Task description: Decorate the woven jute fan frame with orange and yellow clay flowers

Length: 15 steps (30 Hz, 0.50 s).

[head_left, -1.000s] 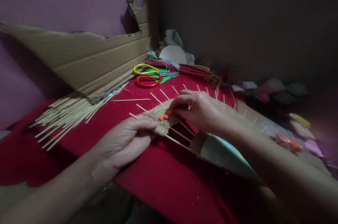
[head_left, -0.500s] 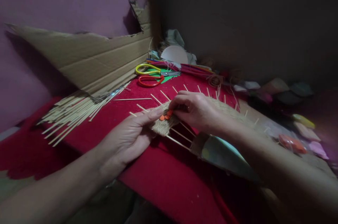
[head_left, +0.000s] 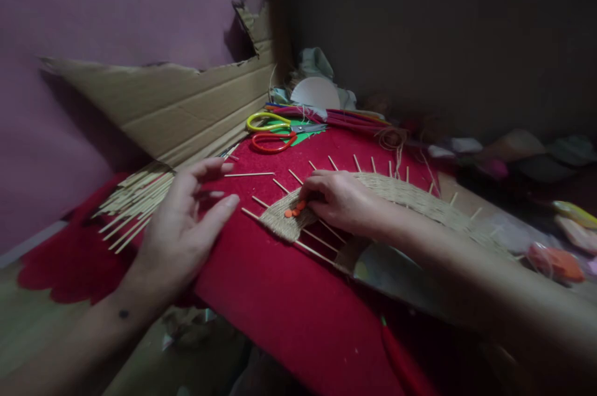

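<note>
A curved band of woven twine lies on the red cloth, with thin sticks poking out along its outer edge. Small orange pieces, like petals of soft clay, sit near its left end. Over them my right hand bends down with fingers closed, the tips touching the band beside an orange piece. What those fingertips pinch is hidden. Clear of the weaving on the left, my left hand hovers with thumb and fingers apart, holding nothing. Bare sticks run from the band to a mirror-like centre.
Scissors with yellow and red handles lie behind the weaving. A stick bundle rests at left, below a cardboard sheet against the wall. An orange packet lies at right. The red cloth covers the table.
My left hand has let go of the woven band's left end and moved left, its fingers opening. My right hand stays at the orange pieces. The view has shifted slightly.
</note>
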Available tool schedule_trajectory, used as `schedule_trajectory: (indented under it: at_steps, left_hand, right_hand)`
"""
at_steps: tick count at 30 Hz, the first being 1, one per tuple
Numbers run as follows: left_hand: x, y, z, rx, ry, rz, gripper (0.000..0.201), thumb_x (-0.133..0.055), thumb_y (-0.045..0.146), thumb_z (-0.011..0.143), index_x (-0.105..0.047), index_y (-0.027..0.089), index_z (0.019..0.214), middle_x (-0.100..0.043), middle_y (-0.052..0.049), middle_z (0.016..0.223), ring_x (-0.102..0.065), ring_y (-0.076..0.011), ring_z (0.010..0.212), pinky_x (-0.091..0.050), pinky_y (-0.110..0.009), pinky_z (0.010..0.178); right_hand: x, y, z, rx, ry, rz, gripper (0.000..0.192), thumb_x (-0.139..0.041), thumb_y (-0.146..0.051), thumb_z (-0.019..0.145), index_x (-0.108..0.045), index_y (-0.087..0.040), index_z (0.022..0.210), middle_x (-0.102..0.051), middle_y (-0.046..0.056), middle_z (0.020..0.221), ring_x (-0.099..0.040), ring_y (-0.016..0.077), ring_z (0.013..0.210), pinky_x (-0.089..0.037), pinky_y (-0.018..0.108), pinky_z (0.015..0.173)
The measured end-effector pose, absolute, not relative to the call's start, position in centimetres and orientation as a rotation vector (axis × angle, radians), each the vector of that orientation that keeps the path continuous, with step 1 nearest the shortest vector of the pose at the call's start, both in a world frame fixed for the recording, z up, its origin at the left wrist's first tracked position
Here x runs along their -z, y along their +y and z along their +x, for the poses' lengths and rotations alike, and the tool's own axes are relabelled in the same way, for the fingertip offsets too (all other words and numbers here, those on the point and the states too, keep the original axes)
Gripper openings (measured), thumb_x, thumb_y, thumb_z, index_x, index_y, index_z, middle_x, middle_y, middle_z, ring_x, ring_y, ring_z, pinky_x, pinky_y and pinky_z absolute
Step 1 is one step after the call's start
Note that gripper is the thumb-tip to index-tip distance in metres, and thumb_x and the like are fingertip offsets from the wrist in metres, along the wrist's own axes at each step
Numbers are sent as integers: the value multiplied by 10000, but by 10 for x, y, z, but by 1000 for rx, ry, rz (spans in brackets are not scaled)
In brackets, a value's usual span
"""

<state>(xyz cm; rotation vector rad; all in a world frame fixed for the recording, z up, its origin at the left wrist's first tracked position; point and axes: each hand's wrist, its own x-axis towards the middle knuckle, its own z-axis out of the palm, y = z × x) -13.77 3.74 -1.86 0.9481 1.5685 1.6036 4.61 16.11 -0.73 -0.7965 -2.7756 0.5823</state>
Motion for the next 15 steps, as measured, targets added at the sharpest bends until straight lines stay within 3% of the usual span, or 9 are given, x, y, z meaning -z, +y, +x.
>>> schedule_trajectory:
  at_steps: [2,7,15]
  left_hand:
    - [22,35,-133,-1520,1525,1214,552,-714,56,679,-595,254,1180,-587,-26,1195,-471,-222,1188,-339,-267,1035]
    - [35,41,-120,-1270,1385,1675,523,-682,103,721,-606,244,1219,-589,-71,1215,-454,-292,1187,-289,-395,1072]
    - [43,44,-123,-1073,1414,2027,569,-612,158,806,-476,237,1353,-559,-84,1300,-449,-297,1206,-264,-410,1062]
  right_hand:
    - [7,161,45,-602,-2785,-811,221,-507,-45,720,-667,-170,806,-658,37,819,-567,121,704,-421,241,641]
    - [5,161,43,-574,-2807,-808,195,-522,-60,746,-669,-166,819,-641,34,796,-551,118,679,-406,239,627]
    - [1,162,42,-625,-2833,-802,146,-546,-104,784,-677,-165,806,-632,33,766,-538,108,648,-390,226,587]
